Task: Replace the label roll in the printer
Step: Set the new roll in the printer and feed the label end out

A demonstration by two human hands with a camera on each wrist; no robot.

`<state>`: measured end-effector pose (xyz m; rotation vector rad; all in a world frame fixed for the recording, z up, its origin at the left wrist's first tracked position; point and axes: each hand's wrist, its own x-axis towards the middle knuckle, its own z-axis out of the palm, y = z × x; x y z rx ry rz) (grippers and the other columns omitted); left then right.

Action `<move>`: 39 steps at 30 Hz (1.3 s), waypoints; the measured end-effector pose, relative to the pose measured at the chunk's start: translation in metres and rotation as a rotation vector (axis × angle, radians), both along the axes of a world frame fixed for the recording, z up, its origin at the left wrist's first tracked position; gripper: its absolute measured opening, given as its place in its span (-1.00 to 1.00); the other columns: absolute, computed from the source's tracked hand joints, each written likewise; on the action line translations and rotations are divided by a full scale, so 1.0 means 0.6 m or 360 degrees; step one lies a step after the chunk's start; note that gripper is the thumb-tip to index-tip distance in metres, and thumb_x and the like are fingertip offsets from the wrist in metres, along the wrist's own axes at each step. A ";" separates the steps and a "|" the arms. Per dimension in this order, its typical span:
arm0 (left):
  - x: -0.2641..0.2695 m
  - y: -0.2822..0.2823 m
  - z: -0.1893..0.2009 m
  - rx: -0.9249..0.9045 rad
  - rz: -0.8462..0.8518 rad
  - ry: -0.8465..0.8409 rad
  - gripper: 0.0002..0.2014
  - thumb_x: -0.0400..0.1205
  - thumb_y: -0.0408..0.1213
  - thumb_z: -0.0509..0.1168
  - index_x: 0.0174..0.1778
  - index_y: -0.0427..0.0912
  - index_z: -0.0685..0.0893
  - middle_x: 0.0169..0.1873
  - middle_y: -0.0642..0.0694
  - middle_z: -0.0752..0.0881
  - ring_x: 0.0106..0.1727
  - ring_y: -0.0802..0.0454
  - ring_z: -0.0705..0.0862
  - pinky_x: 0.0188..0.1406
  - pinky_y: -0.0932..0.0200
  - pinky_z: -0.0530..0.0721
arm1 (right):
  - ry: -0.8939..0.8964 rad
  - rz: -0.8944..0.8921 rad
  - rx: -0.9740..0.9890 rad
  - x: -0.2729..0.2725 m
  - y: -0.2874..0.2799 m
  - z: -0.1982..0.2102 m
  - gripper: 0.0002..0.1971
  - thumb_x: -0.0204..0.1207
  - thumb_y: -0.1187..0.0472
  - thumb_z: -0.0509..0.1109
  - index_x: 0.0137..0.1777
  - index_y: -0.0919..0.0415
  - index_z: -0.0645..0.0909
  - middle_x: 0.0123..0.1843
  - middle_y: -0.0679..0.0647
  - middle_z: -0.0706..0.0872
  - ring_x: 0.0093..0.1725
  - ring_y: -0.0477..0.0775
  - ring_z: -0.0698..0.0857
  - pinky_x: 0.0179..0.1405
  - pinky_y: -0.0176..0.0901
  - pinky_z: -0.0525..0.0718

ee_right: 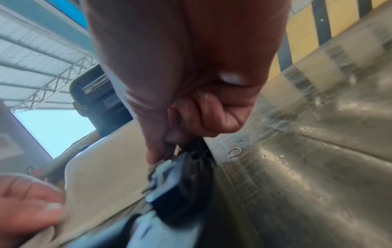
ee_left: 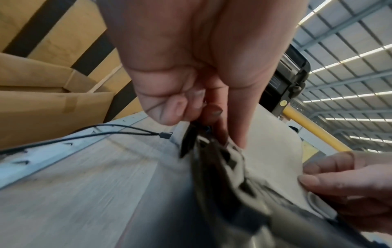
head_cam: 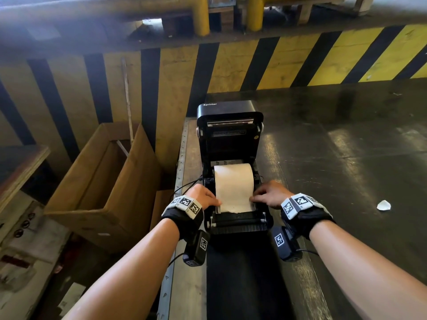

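Rear wall (head_cam: 231,65): yellow/black diagonal hazard stripes, paint worn. Yellow posts (head_cam: 201,17) top centre. Dark glossy floor (head_cam: 346,146) at right, light streaks, white paper scrap (head_cam: 383,205) right of centre. Open cardboard box (head_cam: 104,181) lower left. Corrugated roof w/ light strips (ee_left: 350,67) upper right, left wrist view.

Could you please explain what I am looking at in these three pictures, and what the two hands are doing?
No robot here: a person wears three cameras. The wide picture comes from the head, the two close ones from each wrist, looking along the fingers. On the dark table stands a black label printer with its lid up. A white label roll sits inside, its loose end drawn forward. The left hand and the right hand hold that paper's two edges near the printer's front. Beside the table stands an open cardboard box; a paper scrap lies to the right.
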<state>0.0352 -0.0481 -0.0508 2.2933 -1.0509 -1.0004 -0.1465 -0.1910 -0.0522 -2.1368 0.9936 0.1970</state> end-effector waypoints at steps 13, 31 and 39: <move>0.002 -0.003 0.000 0.0022 -0.0047 -0.0045 -0.75 0.49 -0.18 0.45 0.03 -0.21 0.79 -0.01 -0.14 0.77 -0.04 -0.02 0.68 -0.02 0.15 0.62 | 0.0004 0.0018 -0.0027 0.001 0.003 0.003 -0.69 0.45 0.03 0.43 0.10 0.18 0.73 0.17 0.14 0.76 -0.01 -0.02 0.61 -0.08 -0.28 0.47; 0.006 -0.001 -0.002 0.0008 0.0053 0.0064 -0.75 0.44 -0.03 0.47 -0.10 -0.11 0.82 -0.33 0.03 0.70 -0.32 0.12 0.60 -0.24 0.21 0.55 | 0.0077 0.0077 -0.0005 0.007 0.001 0.007 -0.70 0.47 0.03 0.41 0.09 0.19 0.73 0.13 0.14 0.76 -0.02 0.00 0.60 -0.20 -0.27 0.46; -0.001 -0.002 -0.005 0.0018 0.0108 0.0010 -0.77 0.41 0.00 0.49 -0.13 -0.04 0.83 -0.10 -0.09 0.81 -0.02 -0.04 0.74 0.11 0.02 0.72 | 0.0138 0.0146 0.0040 0.011 -0.007 0.026 -0.74 0.41 0.08 0.47 -0.02 0.24 0.77 0.00 0.16 0.77 -0.10 0.03 0.62 -0.34 -0.41 0.47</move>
